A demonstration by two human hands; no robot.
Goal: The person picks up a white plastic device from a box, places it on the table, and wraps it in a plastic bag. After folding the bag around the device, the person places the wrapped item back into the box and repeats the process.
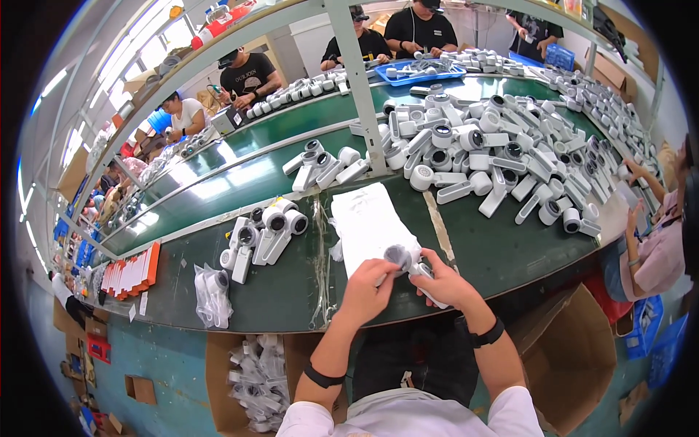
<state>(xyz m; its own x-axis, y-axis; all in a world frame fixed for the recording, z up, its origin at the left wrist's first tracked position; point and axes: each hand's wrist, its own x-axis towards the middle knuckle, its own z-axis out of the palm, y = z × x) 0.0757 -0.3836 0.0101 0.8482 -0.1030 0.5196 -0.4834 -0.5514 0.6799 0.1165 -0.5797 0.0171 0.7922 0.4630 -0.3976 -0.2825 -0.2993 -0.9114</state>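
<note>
White plastic device (421,270) was held above the green table (524,256), close to its near edge, right hand (450,282) closed around the handle. Left hand (368,290) pinched a round grey disc (397,255) at the head; whether attached, could not tell. White sheeting (370,218) lay just beyond; similar devices (495,146) heaped toward the far right.

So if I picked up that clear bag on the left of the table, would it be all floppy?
The clear bag would probably feel floppy and maybe slippery, because it looks thin, shiny and wrinkled. The white contents would likely stay stiff, since they look like smooth, hard plastic.
</note>
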